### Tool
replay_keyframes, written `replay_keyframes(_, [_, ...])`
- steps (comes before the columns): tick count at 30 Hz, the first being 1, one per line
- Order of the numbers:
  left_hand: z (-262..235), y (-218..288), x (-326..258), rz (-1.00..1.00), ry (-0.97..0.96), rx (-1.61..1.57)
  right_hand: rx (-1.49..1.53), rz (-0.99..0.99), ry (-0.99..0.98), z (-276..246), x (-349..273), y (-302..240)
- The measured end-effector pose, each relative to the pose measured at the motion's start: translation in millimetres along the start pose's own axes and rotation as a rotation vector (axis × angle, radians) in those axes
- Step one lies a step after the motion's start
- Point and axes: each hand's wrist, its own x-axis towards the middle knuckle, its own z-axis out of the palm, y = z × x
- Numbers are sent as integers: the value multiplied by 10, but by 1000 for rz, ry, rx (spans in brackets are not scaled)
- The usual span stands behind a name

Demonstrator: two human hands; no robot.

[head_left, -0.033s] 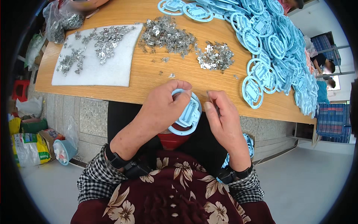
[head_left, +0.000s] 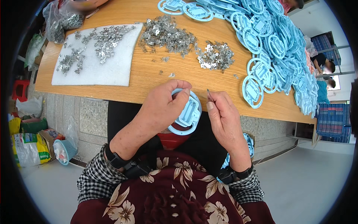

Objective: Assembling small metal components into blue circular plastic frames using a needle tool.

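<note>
My left hand (head_left: 163, 102) grips a light-blue round plastic part (head_left: 189, 114) over my lap, at the table's near edge. The part has a ring-shaped rim and a rectangular recess in its middle. Thumb and forefinger of this hand close near its far rim; whether a smaller piece sits between them I cannot tell. To the right, apart from the part, my right hand (head_left: 225, 121) pinches a small thin metal piece (head_left: 208, 92), whose tip sticks up past the fingertips. Its exact shape is too small to make out.
On the wooden table (head_left: 112, 94) lie a heap of small metal clips (head_left: 169, 35), a smaller heap (head_left: 216, 56), and a white foam sheet (head_left: 108, 71) bearing more clips. A large pile of light-blue parts (head_left: 278, 48) covers the right side. A red stool (head_left: 21, 89) stands far left.
My right hand has shifted very slightly, and the tip of the metal piece now shows above its fingers. My left hand and the blue part stay nearly where they were.
</note>
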Motion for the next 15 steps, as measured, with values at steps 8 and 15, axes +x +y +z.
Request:
replay_keyframes(8, [-18,-73,31,78,-1,49,-243,-38,-81,-44,-105,-67])
replay_keyframes(15, [-48,-48,28,82,-25,29,-506,-108,-188,-135,5,-189])
